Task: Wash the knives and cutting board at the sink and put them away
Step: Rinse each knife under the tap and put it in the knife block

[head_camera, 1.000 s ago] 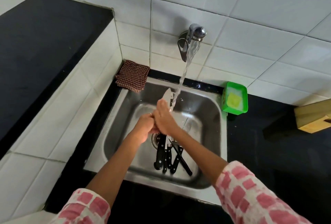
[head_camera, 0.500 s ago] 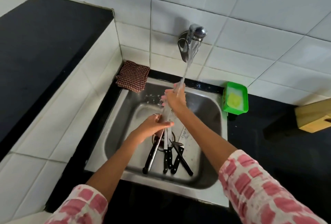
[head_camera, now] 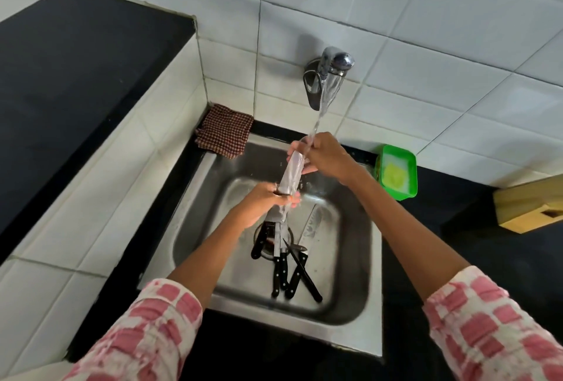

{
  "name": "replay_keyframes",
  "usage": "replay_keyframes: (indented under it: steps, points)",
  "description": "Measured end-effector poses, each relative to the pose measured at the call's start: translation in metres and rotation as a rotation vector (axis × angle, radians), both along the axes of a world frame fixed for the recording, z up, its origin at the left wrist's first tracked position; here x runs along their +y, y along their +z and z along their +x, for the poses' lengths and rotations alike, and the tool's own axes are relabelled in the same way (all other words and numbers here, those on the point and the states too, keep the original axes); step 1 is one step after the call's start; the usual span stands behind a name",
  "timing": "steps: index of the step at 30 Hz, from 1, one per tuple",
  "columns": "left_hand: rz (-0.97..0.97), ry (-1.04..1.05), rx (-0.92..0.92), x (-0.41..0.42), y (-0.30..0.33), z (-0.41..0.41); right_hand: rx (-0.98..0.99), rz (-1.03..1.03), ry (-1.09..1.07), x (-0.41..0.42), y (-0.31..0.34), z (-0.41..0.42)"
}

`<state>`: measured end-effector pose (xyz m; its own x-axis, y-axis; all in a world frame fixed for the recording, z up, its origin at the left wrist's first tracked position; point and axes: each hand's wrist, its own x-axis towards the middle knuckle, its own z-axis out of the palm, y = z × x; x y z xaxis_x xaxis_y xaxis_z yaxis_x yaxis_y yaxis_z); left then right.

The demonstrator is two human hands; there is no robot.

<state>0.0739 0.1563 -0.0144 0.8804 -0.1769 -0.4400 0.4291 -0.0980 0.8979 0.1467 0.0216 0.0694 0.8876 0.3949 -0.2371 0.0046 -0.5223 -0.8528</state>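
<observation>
A large knife (head_camera: 292, 174) with a wide steel blade is held up over the steel sink (head_camera: 373, 246), its tip under the running water. My left hand (head_camera: 268, 201) grips it low on the blade near the handle. My right hand (head_camera: 323, 153) wraps its fingers round the upper part of the blade where the stream lands. Several black-handled knives (head_camera: 286, 268) lie in the sink bottom by the drain. No cutting board is in sight.
The wall tap (head_camera: 330, 73) runs above the sink. A checked cloth (head_camera: 224, 130) lies at the sink's back left corner. A green soap dish (head_camera: 396, 171) sits on the black counter at the right, with a wooden knife block (head_camera: 530, 207) further right.
My right hand has slid up the blade from near my left hand to the tip under the stream. The knife's handle has swung back toward the drain.
</observation>
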Motion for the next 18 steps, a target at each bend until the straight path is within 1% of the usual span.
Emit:
replay_keyframes:
  steps: [3,5,7,9,11,12,14,18]
  points:
    - [-0.012,0.009,0.028,0.004,-0.004,0.004,-0.033,0.058,0.037,-0.002,0.004,-0.001]
    - [-0.035,0.0,0.041,0.005,-0.005,0.004,-0.051,0.053,0.047,-0.001,0.006,-0.002]
    - [-0.076,-0.01,0.037,0.004,-0.002,0.002,-0.063,-0.002,0.097,0.002,0.008,-0.004]
    - [-0.13,-0.015,0.014,0.003,-0.001,-0.001,-0.085,-0.103,0.2,0.006,0.008,-0.008]
    - [-0.228,0.026,-0.003,0.001,0.0,-0.003,-0.1,-0.172,0.278,0.006,0.006,-0.013]
    - [-0.271,0.047,-0.009,0.001,0.001,-0.003,-0.092,-0.176,0.283,0.005,0.004,-0.014]
    - [-0.297,0.061,-0.031,0.001,0.004,-0.002,-0.101,-0.175,0.262,0.004,0.003,-0.017]
    - [-0.296,0.084,-0.06,-0.001,0.004,0.003,-0.229,-0.219,0.173,0.002,0.012,-0.013]
